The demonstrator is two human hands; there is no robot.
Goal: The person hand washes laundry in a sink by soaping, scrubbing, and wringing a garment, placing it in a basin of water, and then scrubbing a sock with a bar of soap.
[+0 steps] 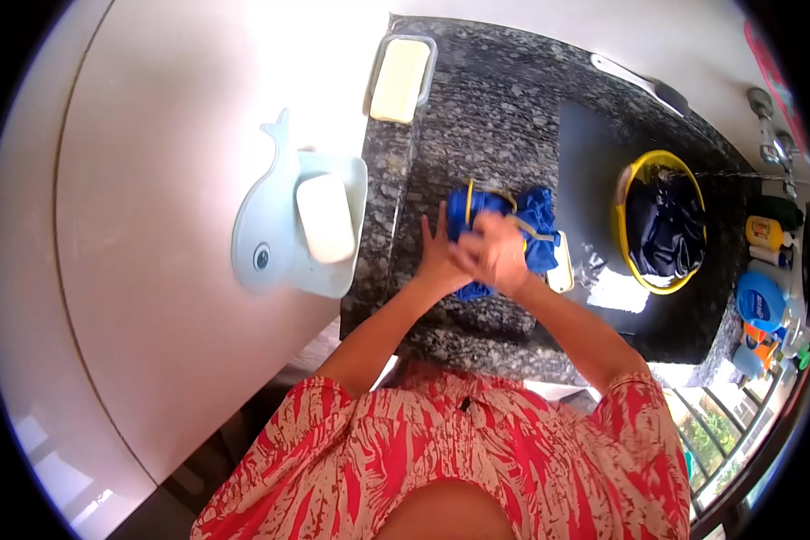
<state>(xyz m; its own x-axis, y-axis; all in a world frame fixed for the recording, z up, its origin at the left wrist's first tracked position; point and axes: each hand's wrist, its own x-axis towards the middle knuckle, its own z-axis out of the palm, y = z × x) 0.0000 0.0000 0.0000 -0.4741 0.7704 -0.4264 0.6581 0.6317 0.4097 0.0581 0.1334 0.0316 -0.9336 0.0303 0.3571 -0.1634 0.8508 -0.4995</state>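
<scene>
A wet-looking blue garment with yellow trim (538,216) lies bunched on the dark granite counter. My left hand (439,259) rests at its left side, with at least two fingers stretched out and apart. Just right of it, my right hand (499,261) is closed over the garment and blurred by motion. The two hands touch or overlap, and they hide the middle of the cloth. A pale cream block with a yellowish edge (562,264), perhaps a soap bar, lies against the garment's right side.
Water runs from a tap (765,135) toward a yellow-rimmed bucket (625,220) holding dark cloth. A brush (639,81) lies behind. On the left are a whale-shaped dish (274,229) with a white bar (326,219) and a yellow bar (400,81) in a tray. Bottles (761,301) line the right.
</scene>
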